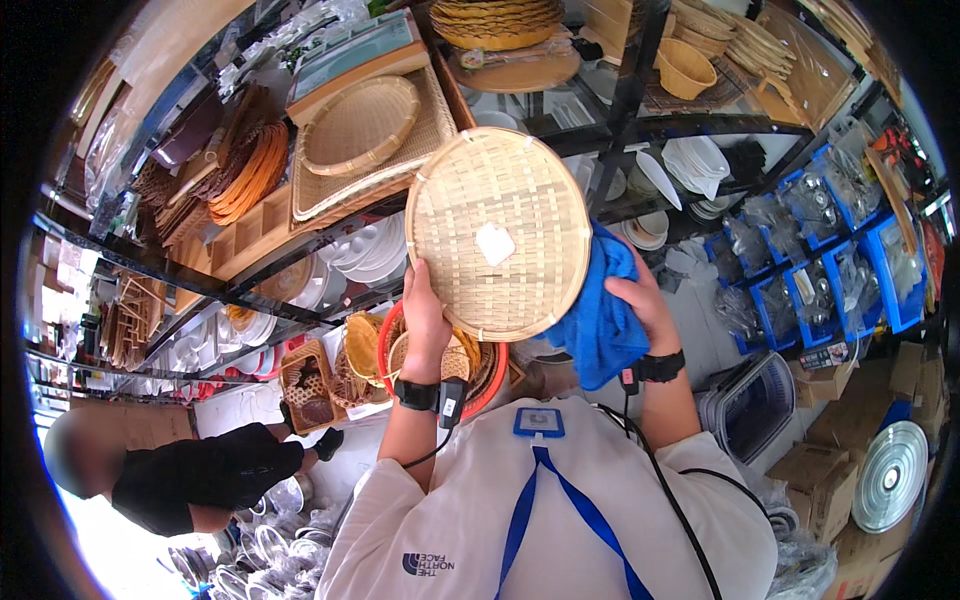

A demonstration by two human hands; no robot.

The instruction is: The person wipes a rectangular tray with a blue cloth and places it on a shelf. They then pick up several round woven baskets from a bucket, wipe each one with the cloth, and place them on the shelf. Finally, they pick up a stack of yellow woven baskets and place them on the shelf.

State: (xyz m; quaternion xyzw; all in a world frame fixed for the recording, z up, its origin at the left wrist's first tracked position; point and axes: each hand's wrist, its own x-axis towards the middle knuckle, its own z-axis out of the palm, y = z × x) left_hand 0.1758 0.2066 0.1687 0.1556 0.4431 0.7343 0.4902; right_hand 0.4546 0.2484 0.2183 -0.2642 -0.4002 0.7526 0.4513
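A round woven bamboo tray (pixel 517 195) with a small white label on its face is held up in front of me. My left hand (pixel 427 319) grips its lower left rim, thumb on the near side. My right hand (pixel 646 300) holds a crumpled blue cloth (pixel 607 315) against the tray's lower right edge; part of the cloth is hidden behind the tray. Below the tray stands a red-orange round basket (pixel 495 382) holding wicker pieces, partly covered by my left wrist. Another round bamboo tray (pixel 360 124) lies on the shelf at the upper left.
Black metal shelves (pixel 619 97) carry woven baskets and white dishes. Blue bins (pixel 814 296) with bagged metalware stand at the right, above cardboard boxes (pixel 817 480). A person in black (pixel 202 472) is at the lower left, near bagged metalware. A rectangular wicker basket (pixel 307 386) sits left of the red-orange one.
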